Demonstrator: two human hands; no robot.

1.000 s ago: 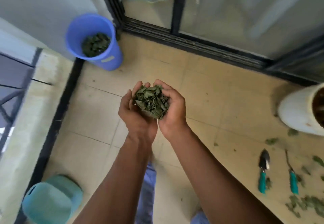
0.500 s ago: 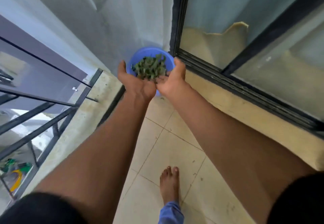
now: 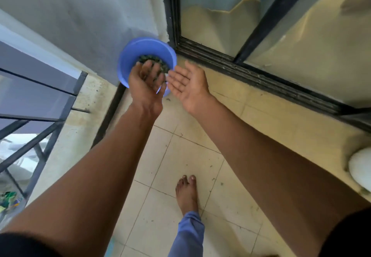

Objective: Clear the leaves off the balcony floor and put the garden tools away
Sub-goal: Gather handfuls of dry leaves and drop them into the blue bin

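leaves [image 3: 155,60] in bucket [image 3: 128,59] | below left hand [image 3: 145,85] | right hand [image 3: 188,85] beside | both grips wide, empty

No legible text, seemingly.

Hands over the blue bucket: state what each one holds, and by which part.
Nothing is held. The left hand and right hand are open above the blue bucket; the leaves lie inside it.

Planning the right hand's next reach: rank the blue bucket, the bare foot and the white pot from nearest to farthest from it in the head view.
From the right hand:
1. Blue bucket, just left of the fingertips, in the corner.
2. Bare foot, on the tiles below.
3. White pot, at the far right edge.
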